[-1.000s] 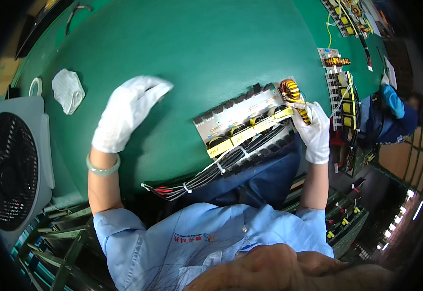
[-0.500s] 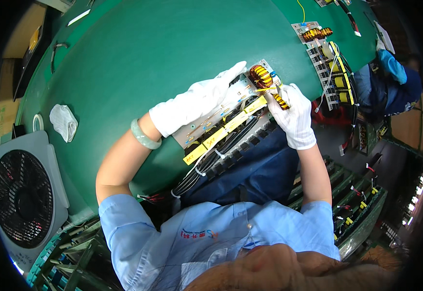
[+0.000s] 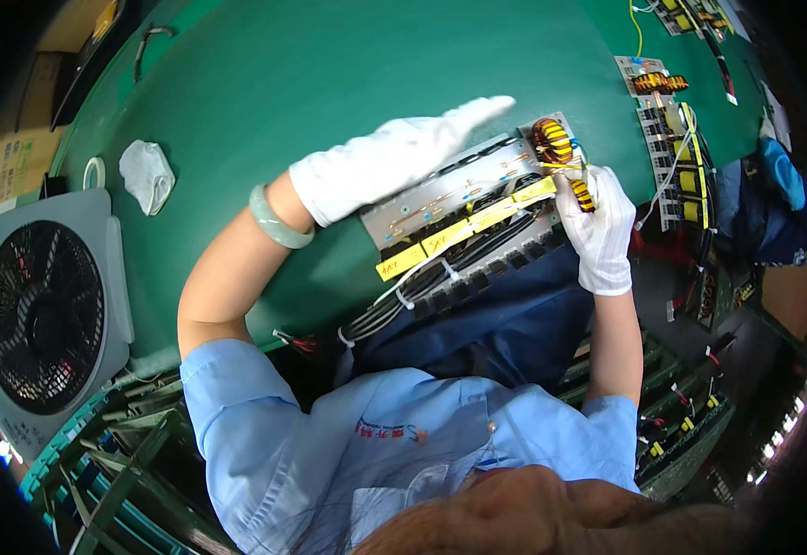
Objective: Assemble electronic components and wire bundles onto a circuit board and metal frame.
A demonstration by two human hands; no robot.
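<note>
The power supply board (image 3: 464, 208) lies at the near edge of the green table (image 3: 265, 83), its long axis running from lower left up to the right, toroid coil end farthest right. The left hand (image 3: 385, 162) rests flat and open along it; the right hand (image 3: 598, 222) pinches a yellow-banded coil (image 3: 581, 192) at that end. The wire bundle (image 3: 422, 287) hangs loose, so the work looks unfinished

Bright even overhead light, soft shadows, strong fisheye bending, black vignetted corners, slight blur toward the rim

White-gloved left hand (image 3: 394, 162), green table (image 3: 265, 83), orange-and-yellow, seemingly striped coil (image 3: 552, 141).
</note>
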